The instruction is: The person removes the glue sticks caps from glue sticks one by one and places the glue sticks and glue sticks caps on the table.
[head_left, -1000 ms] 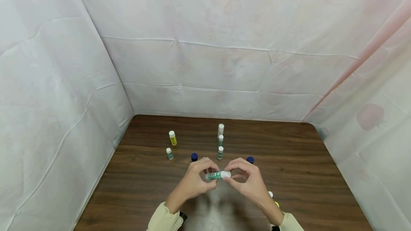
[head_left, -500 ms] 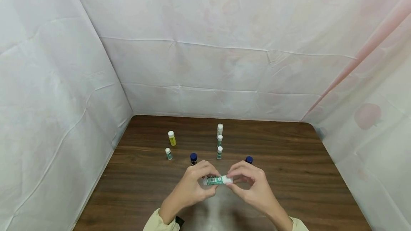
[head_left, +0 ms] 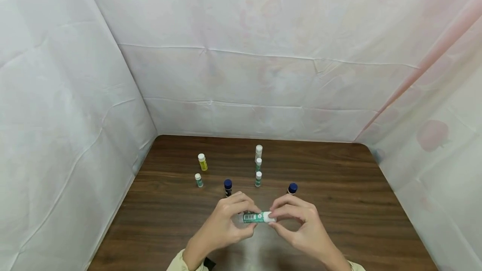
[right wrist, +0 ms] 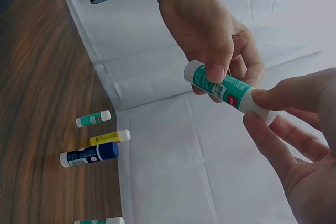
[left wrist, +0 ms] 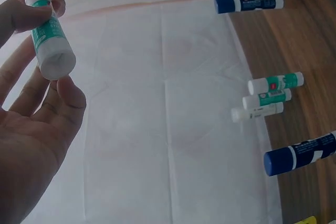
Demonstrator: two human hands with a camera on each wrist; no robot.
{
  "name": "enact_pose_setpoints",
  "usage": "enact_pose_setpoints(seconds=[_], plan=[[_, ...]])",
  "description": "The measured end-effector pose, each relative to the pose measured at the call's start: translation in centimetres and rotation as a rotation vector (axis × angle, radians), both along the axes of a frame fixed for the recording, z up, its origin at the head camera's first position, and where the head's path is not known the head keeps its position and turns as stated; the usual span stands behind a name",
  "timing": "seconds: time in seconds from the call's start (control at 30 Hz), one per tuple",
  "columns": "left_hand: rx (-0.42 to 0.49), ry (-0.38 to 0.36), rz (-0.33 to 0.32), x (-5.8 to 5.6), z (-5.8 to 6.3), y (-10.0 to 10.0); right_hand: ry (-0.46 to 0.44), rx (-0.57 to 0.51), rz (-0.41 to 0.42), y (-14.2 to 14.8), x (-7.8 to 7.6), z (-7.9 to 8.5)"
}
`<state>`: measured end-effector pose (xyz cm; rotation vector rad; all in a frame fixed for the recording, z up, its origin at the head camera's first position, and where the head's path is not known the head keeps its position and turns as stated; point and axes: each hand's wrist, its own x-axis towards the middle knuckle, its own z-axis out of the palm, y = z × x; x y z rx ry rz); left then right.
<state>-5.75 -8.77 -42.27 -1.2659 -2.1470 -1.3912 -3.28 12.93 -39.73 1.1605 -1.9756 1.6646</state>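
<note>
A green-and-white glue stick (head_left: 253,218) is held level between both hands above the near part of the table. My left hand (head_left: 230,221) grips its green-labelled body between thumb and fingers. At the other end, my right hand (head_left: 301,221) pinches the white cap (right wrist: 257,107), which looks seated on the body in the right wrist view. The glue stick's bottom end (left wrist: 58,66) faces the camera in the left wrist view. Just beyond the hands stand two blue-capped glue sticks, one on the left (head_left: 227,187) and one on the right (head_left: 292,188).
On the brown wooden table (head_left: 169,221), two green glue sticks (head_left: 258,179) and a white one (head_left: 258,152) stand in a row toward the back. Left of them are a yellow glue stick (head_left: 203,162) and a small green one (head_left: 198,180). White cloth (head_left: 233,78) surrounds the table.
Both hands have come slightly nearer the body with the glue stick, which has turned nearly level in the head view. Yellow and white items beside the right forearm have gone out of sight.
</note>
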Motion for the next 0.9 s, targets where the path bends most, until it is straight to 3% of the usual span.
enact_pose_setpoints(seconds=[0.2,0.3,0.4,0.67,0.9], plan=[[-0.001,0.029,-0.014,0.7,1.6,-0.2,0.092,0.015,-0.034,-0.2,0.6,1.2],[0.012,0.050,-0.012,1.2,3.2,-0.2,0.124,0.018,-0.050,0.0,0.5,1.0],[0.020,0.077,-0.006,1.4,3.9,-0.4,0.132,0.020,-0.060,0.3,0.3,0.5],[-0.001,0.075,0.001,0.7,1.0,-0.8,0.123,0.013,-0.049,0.2,0.4,0.3],[-0.002,0.046,0.016,1.0,1.2,-1.2,0.126,0.013,-0.062,0.2,0.4,0.2]])
